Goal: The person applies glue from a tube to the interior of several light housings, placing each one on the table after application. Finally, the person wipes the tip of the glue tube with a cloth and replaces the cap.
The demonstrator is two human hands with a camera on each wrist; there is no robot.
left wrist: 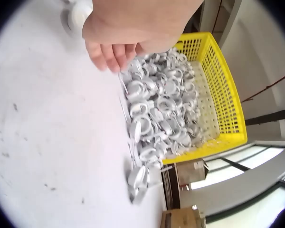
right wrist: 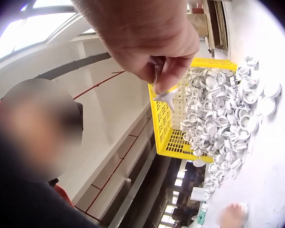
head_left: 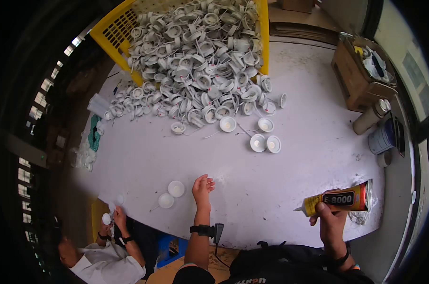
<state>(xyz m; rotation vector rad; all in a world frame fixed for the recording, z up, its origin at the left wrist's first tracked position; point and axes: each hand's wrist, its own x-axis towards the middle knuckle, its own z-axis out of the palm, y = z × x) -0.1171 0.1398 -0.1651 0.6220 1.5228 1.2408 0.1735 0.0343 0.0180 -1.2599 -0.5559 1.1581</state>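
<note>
My right hand point(head_left: 332, 227) grips a yellow and black tube of E-8000 glue point(head_left: 344, 199), thumb across its side. The tube lies nearly level, its pale nozzle pointing left in the head view; the right wrist view shows mainly the nozzle point(right wrist: 165, 97) below the fingers. My left hand point(head_left: 203, 193) hovers over the white table point(head_left: 252, 189) with loosely bent fingers and nothing in it. To its left lie two white downlights point(head_left: 176, 189). Several more downlights point(head_left: 258, 142) sit face up in a small group farther back.
A yellow crate point(head_left: 265, 38) spills a big heap of wired downlights point(head_left: 195, 61) onto the table. Along the right side stand a cardboard box point(head_left: 354, 78), a spray can point(head_left: 371, 116) and a tin point(head_left: 381, 137). At lower left, another person point(head_left: 111, 260) handles a downlight.
</note>
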